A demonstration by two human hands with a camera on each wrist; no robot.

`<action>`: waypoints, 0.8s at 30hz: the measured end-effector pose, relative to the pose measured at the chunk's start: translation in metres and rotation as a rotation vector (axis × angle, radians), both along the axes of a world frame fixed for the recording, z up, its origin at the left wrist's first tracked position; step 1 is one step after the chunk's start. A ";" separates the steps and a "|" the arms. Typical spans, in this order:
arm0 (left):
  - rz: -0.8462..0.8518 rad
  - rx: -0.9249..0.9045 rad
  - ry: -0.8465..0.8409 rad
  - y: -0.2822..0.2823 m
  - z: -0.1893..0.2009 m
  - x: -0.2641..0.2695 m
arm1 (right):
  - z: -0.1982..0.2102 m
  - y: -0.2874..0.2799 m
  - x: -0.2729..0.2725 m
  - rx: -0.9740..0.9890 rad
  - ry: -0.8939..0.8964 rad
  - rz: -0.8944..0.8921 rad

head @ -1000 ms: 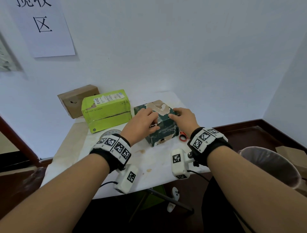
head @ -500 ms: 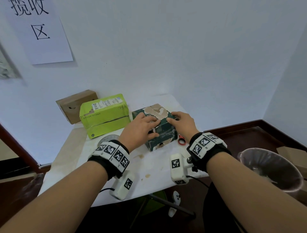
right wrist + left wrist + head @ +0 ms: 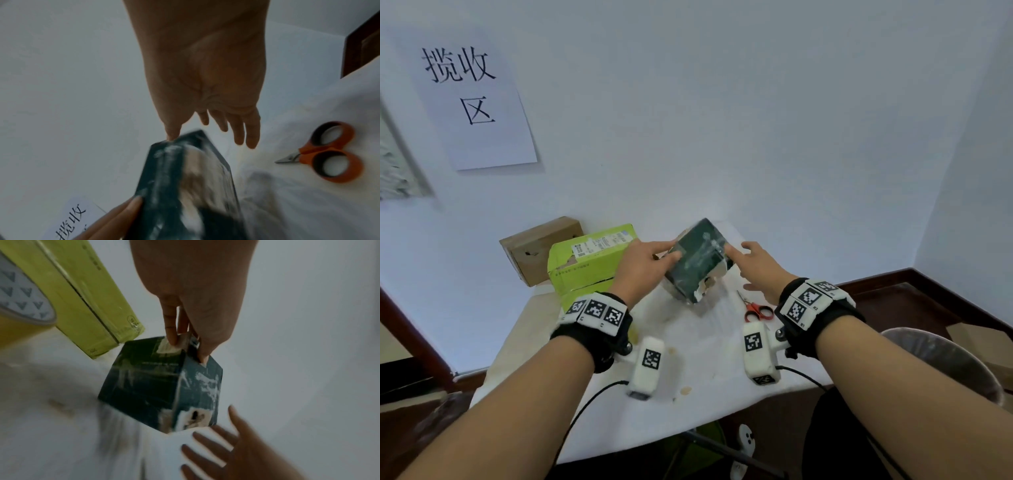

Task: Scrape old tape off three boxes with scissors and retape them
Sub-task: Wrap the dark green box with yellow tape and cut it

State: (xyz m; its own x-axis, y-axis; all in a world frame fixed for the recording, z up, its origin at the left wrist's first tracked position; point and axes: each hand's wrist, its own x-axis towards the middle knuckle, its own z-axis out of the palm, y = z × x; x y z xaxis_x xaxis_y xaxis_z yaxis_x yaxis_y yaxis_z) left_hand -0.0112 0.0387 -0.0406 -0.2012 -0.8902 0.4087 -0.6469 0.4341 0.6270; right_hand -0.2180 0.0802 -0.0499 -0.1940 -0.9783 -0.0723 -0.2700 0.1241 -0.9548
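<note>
Dark green cardboard box (image 3: 697, 262) with torn tape patches is tilted on one edge mid-table, blurred. Left hand (image 3: 643, 265) pinches its upper left edge, thumb and fingers clamped on it. Right hand (image 3: 758, 270) has fingers spread, thumb tip touching the box's right edge. Orange-handled scissors (image 3: 755, 308) lie on white table (image 3: 709, 363) right of the box, apart. Lime-green carton (image 3: 589, 260) sits just left, brown cardboard box (image 3: 534, 250) behind it. Near table part bare.

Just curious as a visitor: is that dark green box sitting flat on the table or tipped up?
Tipped up. The dark green box rests on a lower corner, held in the left hand; the right hand touches it, fingers spread.
</note>
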 end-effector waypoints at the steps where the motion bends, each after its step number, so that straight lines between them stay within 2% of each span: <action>1: 0.007 0.063 0.205 0.000 0.005 0.001 | 0.004 -0.001 0.002 0.003 -0.031 0.002; 3: 0.009 0.190 0.499 0.004 0.011 0.001 | 0.011 -0.002 0.007 -0.019 -0.106 0.022; 4: 0.005 0.248 0.567 0.006 0.012 0.000 | 0.013 -0.003 0.010 -0.041 -0.134 0.035; 8: -0.008 0.433 0.618 0.015 0.007 -0.005 | 0.012 -0.003 0.023 -0.093 -0.109 0.097; 12: -0.028 0.509 0.539 0.020 0.003 -0.003 | 0.001 -0.001 0.025 -0.129 -0.117 0.085; 16: -0.040 0.513 0.379 0.021 0.010 0.001 | 0.004 0.004 0.026 -0.132 -0.133 0.113; 17: -0.023 0.477 0.318 0.022 0.013 0.001 | 0.005 0.005 0.025 -0.124 -0.127 0.119; 21: 0.040 0.127 -0.035 0.018 0.023 0.002 | 0.007 0.008 0.020 -0.086 -0.135 0.131; 22: 0.025 0.098 -0.075 0.016 0.026 0.002 | 0.007 0.009 0.019 -0.057 -0.143 0.140; 24: -0.010 0.172 -0.070 0.010 0.031 0.002 | 0.006 0.011 0.018 0.021 -0.160 0.186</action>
State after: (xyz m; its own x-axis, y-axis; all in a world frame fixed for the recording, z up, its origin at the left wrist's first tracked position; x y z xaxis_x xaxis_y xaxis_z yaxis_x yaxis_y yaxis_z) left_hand -0.0097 0.0490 -0.0099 -0.2329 -0.9436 0.2355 -0.6878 0.3310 0.6461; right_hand -0.1996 0.0909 -0.0441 0.0043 -0.9941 -0.1083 -0.1359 0.1067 -0.9850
